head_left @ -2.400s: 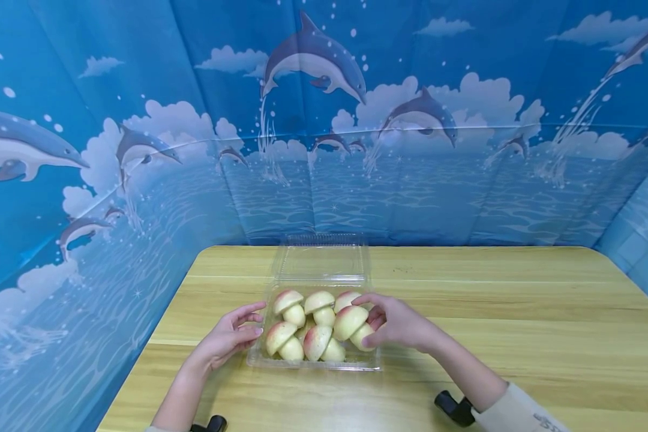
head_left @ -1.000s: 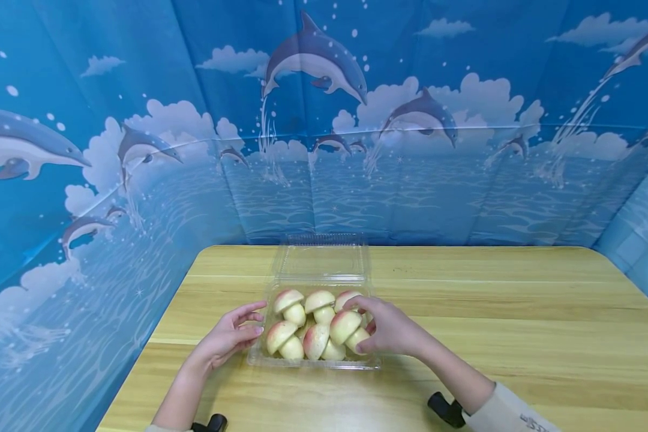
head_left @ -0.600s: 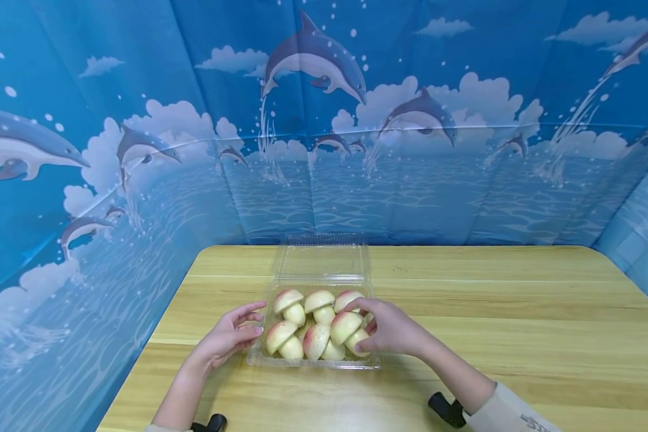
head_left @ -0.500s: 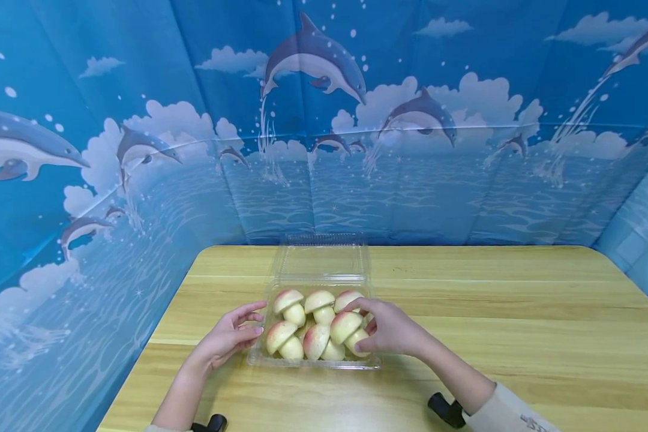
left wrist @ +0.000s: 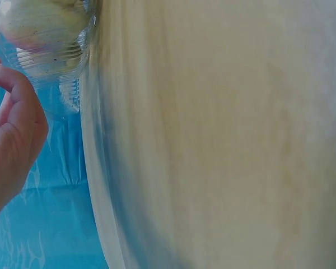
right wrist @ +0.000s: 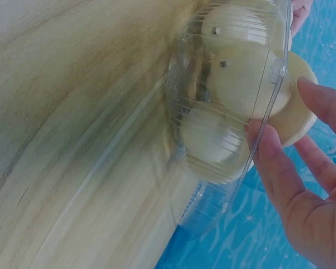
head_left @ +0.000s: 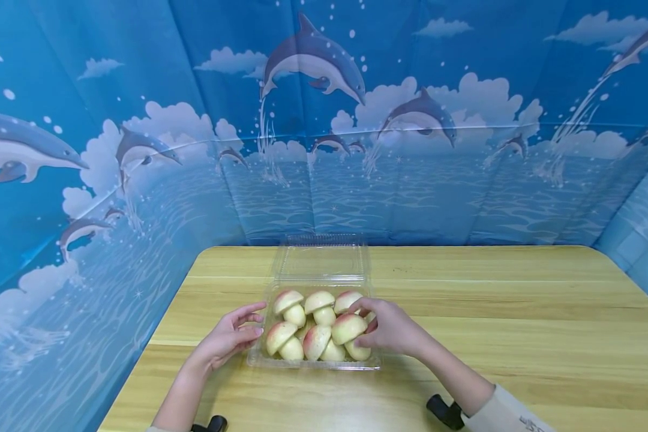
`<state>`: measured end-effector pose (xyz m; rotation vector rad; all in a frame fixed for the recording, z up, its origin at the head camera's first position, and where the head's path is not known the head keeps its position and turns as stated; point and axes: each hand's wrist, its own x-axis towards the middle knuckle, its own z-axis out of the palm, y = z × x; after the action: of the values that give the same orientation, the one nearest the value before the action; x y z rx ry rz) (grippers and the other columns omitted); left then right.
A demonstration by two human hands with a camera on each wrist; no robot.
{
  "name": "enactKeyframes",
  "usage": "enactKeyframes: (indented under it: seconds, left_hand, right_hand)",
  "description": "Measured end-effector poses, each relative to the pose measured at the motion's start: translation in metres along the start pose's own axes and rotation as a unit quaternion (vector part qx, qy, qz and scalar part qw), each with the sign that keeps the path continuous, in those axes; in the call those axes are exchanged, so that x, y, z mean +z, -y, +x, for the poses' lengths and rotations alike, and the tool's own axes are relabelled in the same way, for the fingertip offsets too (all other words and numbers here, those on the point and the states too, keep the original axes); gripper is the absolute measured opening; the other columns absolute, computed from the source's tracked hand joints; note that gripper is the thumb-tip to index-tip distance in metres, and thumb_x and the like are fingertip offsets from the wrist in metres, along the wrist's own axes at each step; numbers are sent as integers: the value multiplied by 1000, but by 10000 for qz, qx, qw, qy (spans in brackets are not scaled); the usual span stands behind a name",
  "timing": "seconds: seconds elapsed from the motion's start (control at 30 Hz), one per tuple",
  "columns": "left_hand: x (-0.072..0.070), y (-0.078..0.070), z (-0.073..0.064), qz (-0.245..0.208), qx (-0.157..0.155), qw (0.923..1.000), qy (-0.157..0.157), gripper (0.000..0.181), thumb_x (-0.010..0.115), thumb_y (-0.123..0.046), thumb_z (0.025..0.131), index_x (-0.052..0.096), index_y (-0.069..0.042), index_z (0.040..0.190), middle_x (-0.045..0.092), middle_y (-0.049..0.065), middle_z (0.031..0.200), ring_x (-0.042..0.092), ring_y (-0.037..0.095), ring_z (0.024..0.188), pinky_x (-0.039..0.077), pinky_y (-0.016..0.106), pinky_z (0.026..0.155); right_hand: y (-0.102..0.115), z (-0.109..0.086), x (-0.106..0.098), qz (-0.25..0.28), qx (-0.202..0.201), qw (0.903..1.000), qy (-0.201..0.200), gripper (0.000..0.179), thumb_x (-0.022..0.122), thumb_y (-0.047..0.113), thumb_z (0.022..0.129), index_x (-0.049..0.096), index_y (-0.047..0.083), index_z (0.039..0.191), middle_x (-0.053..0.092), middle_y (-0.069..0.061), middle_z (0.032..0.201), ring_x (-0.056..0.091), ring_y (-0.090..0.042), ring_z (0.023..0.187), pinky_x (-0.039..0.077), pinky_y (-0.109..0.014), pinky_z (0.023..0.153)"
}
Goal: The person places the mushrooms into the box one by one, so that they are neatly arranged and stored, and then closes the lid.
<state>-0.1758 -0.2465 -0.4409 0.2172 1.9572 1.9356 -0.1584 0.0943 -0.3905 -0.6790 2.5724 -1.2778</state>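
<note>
A clear plastic clamshell box (head_left: pixel 259 363) stands on the table with its lid (head_left: pixel 323 261) tipped back. Inside lie several pale yellow mushroom-shaped pieces (head_left: pixel 320 302) with pink-tinged caps. My right hand (head_left: pixel 391 327) holds the front-right mushroom-shaped piece (head_left: pixel 348 329), thumb by its stem and fingertips over the cap side. In the right wrist view, the right hand (right wrist: pixel 308 196) reaches over the rim to that piece, partly seen through the clear wall. My left hand (head_left: pixel 229 336) stays at the box's left wall, fingers loosely bent; firm contact cannot be made out.
The wood-grain table (head_left: pixel 497 324) extends far to the right of the box. Behind it hangs a blue dolphin-print cloth (head_left: pixel 437 180). Dark wrist-camera mounts (head_left: pixel 445 411) show near both sleeves.
The piece in my right hand has shifted a little, its cap turning and its stem sitting lower in the box's front-right corner. My left hand and the box have stayed put.
</note>
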Motion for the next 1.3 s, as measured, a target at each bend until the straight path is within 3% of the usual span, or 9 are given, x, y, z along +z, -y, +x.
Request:
enactKeyframes:
  seconds: [0.77,1.3]
  left_hand:
    - [1,-1,0,19,-19,10000,-22,63,59,-1,88,28,2,143,43,10,111,51,5,71,46,18,64]
    - [0,0,0,44,7,10000,-8,63,59,-1,88,28,3,143,43,9,110,50,5,70,46,19,64]
  right_hand:
    - [3,-2,-11,440,365,9982,175,40,77,1,69,65,5,107,58,-17,102,63,-16,70,52,-29,60]
    - [-7,-4,-16,1191,562,9909,270,46,76,3,71,61,0,114,55,-15,103,62,-20,74,53,-34,66]
